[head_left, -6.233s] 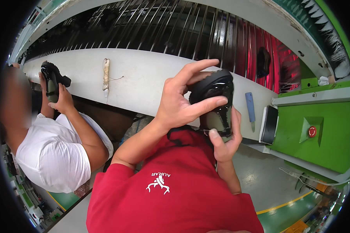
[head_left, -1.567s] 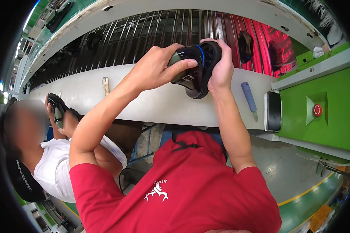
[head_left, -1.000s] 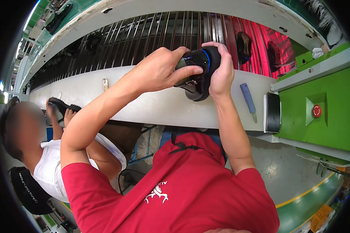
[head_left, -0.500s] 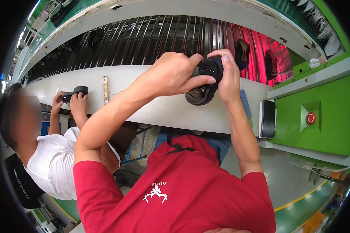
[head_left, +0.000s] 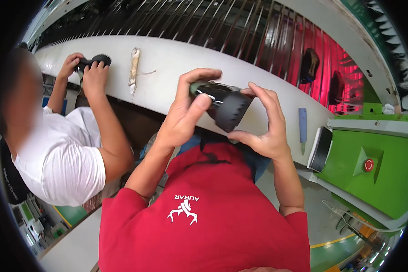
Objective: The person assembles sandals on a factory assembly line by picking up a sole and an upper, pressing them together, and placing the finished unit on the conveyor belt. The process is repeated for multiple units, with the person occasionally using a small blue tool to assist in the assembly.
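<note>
A glossy black shoe point(head_left: 213, 96) with a thick ridged sole point(head_left: 233, 111) is held tilted above the near edge of the white ledge. My left hand point(head_left: 183, 111) is closed around its glossy upper, thumb on the near side. At the sole end, my right hand point(head_left: 269, 122) grips with fingertips at the upper edge and thumb at the lower one. To my left, a co-worker's hands point(head_left: 94, 79) hold another black shoe point(head_left: 99, 60) with a ridged sole.
On the white ledge point(head_left: 177, 54) lie a cord-wound stick point(head_left: 134, 68) and a blue-handled knife point(head_left: 302, 124). Beyond runs a bed of metal rollers point(head_left: 204, 22), with dark shoes point(head_left: 309, 65) under red light. A green panel with a red button point(head_left: 368, 165) stands at right.
My hands have brought the shoe nearer to me and turned it, so the ridged sole faces right. The view has swung, and the blue-handled knife now shows whole.
</note>
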`<control>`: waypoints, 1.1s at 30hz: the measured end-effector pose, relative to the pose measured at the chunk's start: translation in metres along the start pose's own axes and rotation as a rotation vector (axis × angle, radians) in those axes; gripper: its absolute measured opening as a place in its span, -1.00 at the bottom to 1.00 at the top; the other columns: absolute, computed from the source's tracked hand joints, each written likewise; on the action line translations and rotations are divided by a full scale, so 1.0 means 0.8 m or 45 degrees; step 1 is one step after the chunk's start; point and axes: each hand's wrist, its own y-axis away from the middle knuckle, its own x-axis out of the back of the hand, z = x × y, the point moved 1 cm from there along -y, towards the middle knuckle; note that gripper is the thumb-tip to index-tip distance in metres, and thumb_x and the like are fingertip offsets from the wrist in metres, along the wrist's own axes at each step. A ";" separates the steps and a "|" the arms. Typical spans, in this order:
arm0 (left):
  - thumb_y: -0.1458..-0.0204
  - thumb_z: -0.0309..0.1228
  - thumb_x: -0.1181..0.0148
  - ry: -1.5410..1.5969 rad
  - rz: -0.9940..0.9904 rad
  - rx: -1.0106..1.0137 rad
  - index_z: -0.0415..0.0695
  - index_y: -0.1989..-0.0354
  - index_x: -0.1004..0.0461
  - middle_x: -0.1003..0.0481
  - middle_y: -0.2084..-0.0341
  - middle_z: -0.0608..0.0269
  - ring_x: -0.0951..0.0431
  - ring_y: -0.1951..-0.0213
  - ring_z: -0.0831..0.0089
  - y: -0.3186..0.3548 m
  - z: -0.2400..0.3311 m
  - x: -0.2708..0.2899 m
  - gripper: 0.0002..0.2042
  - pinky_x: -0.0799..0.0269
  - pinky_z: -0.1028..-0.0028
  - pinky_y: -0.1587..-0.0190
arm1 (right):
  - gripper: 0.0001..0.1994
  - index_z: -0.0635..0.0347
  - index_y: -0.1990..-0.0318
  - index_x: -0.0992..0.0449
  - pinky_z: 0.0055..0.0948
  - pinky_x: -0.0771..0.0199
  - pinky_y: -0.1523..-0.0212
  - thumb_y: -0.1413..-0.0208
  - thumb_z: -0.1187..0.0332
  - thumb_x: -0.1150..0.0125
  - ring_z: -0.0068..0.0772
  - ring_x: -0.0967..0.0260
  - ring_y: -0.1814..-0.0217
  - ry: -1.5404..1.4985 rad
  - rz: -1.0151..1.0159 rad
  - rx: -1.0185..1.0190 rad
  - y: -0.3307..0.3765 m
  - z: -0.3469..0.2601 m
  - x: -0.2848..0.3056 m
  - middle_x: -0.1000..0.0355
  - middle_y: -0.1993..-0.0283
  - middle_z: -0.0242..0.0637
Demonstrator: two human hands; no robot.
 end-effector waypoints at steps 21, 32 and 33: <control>0.27 -0.07 -0.84 -0.614 0.036 -0.257 -0.16 -0.48 -0.52 -0.28 -0.51 -0.20 -0.39 -0.49 -0.13 0.088 -0.076 0.023 0.03 -0.44 0.03 -0.46 | -0.52 0.03 -0.06 -0.75 0.02 -0.35 -0.26 0.14 0.41 -0.59 -0.18 -0.48 -0.13 0.445 -0.303 0.244 0.044 -0.003 -0.066 -0.56 -0.05 -0.44; 0.22 -0.19 -0.76 -0.623 0.091 -0.365 -0.10 -0.29 -0.71 -0.44 -0.37 -0.15 -0.53 -0.37 -0.06 0.073 -0.074 0.019 -0.23 -0.52 0.10 -0.35 | -0.33 0.04 -0.18 -0.68 0.06 -0.40 -0.26 0.24 0.38 -0.71 -0.01 -0.48 -0.25 0.401 -0.169 0.087 0.037 -0.009 -0.056 -0.54 -0.17 -0.30; 0.22 -0.20 -0.76 -0.648 0.051 -0.414 -0.09 -0.30 -0.71 -0.44 -0.37 -0.14 -0.53 -0.37 -0.05 0.069 -0.070 0.021 -0.23 -0.53 0.10 -0.35 | -0.28 0.05 -0.22 -0.67 0.07 -0.39 -0.33 0.25 0.32 -0.74 0.06 -0.47 -0.33 0.510 -0.202 0.100 0.030 -0.009 -0.041 -0.52 -0.27 -0.24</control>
